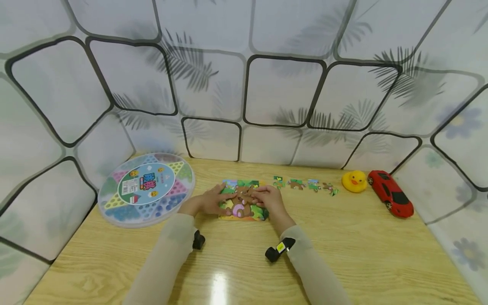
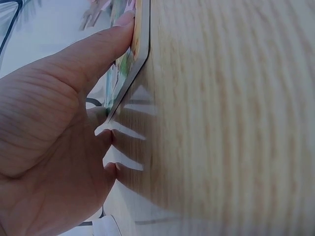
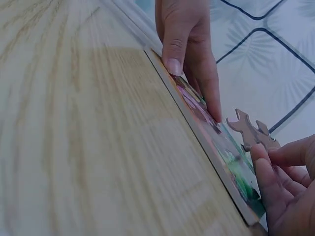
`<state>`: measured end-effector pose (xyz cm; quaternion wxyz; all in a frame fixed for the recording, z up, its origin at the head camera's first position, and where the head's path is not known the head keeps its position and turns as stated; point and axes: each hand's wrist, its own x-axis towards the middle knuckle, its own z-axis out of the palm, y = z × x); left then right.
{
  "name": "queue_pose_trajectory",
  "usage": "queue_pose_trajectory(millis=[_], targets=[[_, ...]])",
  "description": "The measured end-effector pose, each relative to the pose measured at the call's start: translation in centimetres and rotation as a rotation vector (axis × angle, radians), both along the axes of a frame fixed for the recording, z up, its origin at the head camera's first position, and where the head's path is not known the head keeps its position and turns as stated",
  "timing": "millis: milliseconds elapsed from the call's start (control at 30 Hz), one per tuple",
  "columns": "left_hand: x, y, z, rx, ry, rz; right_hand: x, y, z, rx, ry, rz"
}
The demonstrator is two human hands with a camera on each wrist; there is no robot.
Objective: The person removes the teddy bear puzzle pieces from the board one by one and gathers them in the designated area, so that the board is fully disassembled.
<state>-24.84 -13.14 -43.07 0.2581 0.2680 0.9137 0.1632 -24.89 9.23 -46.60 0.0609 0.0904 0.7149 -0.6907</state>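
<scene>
A flat jigsaw board (image 1: pixel 241 211) with a brown bear picture lies on the table between the two hands. My left hand (image 1: pixel 209 201) rests at its left side; in the left wrist view the thumb (image 2: pixel 106 46) lies on the board's edge and other fingertips touch the table. In the right wrist view, the thumb and a finger touch the picture. My right hand (image 1: pixel 270 199) pinches a brown jigsaw piece (image 3: pixel 250 129) between thumb and fingers, tilted up just above the board's right part. Part of that piece is hidden by the fingers.
Several loose jigsaw pieces (image 1: pixel 295 184) lie in a row behind and right of the board. Farther right are a yellow rubber duck (image 1: pixel 354 182) and a red toy car (image 1: pixel 390 194). A round Chinese checkers board (image 1: pixel 146 190) lies at the left. A patterned curtain (image 1: pixel 286 91) borders the table.
</scene>
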Motion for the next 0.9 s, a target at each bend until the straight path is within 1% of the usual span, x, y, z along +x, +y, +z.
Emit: queue_pose_trajectory(millis=[100, 200, 467, 600, 667, 800, 900], targets=[[0.0, -0.1, 0.0, 0.000, 0.004, -0.001, 0.1, 0.5, 0.1, -0.056, 0.009, 0.012], [0.1, -0.1, 0.1, -0.004, 0.010, 0.002, 0.2, 1.2, 0.3, -0.084, 0.012, 0.019], [0.2, -0.2, 0.2, 0.012, 0.006, 0.014, 0.1, 4.6, 0.5, -0.078, 0.008, -0.020], [0.1, -0.1, 0.2, 0.013, 0.025, 0.003, 0.0, 6.5, 0.5, -0.079, 0.024, -0.023], [0.1, 0.0, 0.3, 0.019, 0.030, -0.001, 0.0, 7.4, 0.5, -0.073, 0.024, -0.040], [0.2, 0.1, 0.3, 0.029, 0.013, 0.017, 0.2, 9.4, 0.5, -0.051, 0.018, -0.055], [0.3, 0.1, 0.2, 0.019, 0.004, 0.028, 0.4, 10.6, 0.5, -0.017, 0.032, -0.039]])
